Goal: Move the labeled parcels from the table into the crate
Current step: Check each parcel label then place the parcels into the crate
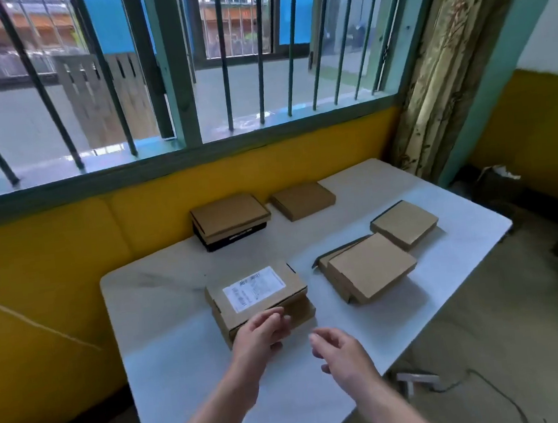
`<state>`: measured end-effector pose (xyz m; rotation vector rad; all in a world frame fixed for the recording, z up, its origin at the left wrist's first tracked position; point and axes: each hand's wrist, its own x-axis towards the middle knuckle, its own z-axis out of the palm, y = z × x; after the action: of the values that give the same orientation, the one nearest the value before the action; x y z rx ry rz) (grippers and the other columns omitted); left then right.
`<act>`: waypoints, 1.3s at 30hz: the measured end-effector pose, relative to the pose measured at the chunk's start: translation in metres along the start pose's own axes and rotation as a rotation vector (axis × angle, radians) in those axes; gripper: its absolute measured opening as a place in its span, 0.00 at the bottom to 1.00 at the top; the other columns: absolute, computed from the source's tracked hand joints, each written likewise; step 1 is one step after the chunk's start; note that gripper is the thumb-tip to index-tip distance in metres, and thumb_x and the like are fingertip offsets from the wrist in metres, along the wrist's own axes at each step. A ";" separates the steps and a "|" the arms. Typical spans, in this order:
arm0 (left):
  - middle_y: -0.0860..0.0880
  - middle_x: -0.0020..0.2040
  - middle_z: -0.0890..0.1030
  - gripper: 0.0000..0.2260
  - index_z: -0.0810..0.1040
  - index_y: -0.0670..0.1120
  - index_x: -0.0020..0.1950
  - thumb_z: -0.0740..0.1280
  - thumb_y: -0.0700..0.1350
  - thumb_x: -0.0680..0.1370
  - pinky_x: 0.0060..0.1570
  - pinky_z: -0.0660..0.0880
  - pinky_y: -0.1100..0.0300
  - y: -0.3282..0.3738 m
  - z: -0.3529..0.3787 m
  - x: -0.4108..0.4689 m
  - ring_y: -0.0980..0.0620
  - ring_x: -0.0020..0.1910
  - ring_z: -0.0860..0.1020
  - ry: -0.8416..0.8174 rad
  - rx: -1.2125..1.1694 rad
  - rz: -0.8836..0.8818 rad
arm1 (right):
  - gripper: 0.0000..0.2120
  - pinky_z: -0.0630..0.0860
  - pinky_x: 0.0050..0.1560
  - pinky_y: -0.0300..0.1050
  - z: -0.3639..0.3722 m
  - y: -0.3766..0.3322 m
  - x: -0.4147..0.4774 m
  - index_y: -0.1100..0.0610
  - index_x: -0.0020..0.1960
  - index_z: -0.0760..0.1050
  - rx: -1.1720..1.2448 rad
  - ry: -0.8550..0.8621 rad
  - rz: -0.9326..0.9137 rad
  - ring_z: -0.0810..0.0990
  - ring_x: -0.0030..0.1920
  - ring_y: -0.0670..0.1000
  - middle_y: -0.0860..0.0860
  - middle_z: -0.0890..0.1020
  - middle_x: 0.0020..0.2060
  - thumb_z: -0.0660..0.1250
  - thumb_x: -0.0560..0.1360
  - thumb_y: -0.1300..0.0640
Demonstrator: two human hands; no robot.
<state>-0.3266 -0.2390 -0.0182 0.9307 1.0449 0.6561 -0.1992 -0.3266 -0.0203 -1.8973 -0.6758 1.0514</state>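
Note:
A brown cardboard parcel (265, 293) with a white shipping label on top lies on a second brown box, near the middle of the white table (168, 354). My left hand (261, 333) is at the stack's near edge, fingers loosely bent, touching or just short of the lower box. My right hand (342, 352) hovers over the table to the right of the stack, fingers relaxed, holding nothing. No crate shows in this view.
Other plain brown boxes lie on the table: a stack on a black box (230, 221) at the back, one (303, 201) beside it, two overlapping (370, 270) at the right, one (404, 224) by the right edge. A barred window and yellow wall stand behind.

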 end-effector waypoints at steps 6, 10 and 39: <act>0.49 0.48 0.84 0.07 0.80 0.47 0.52 0.63 0.40 0.81 0.46 0.75 0.61 0.034 0.010 0.080 0.52 0.45 0.81 0.133 -0.076 0.001 | 0.06 0.77 0.56 0.45 -0.011 -0.040 0.088 0.50 0.54 0.78 -0.058 -0.078 -0.017 0.80 0.52 0.45 0.46 0.83 0.49 0.65 0.78 0.52; 0.48 0.54 0.82 0.07 0.79 0.47 0.56 0.63 0.39 0.81 0.42 0.73 0.67 0.048 -0.002 0.116 0.52 0.50 0.79 0.378 0.021 0.131 | 0.12 0.75 0.61 0.48 -0.006 -0.063 0.142 0.55 0.61 0.77 -0.097 -0.113 -0.042 0.79 0.56 0.47 0.47 0.82 0.53 0.65 0.78 0.54; 0.46 0.62 0.82 0.21 0.76 0.57 0.67 0.67 0.42 0.75 0.51 0.80 0.58 0.054 0.049 0.057 0.47 0.61 0.81 0.667 -0.406 0.528 | 0.12 0.78 0.51 0.43 -0.069 -0.114 0.233 0.51 0.55 0.81 0.366 -0.490 -0.260 0.82 0.52 0.50 0.50 0.85 0.50 0.66 0.77 0.63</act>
<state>-0.2611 -0.1825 0.0152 0.6292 1.1786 1.6335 -0.0289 -0.1199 0.0032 -1.2084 -0.9043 1.3734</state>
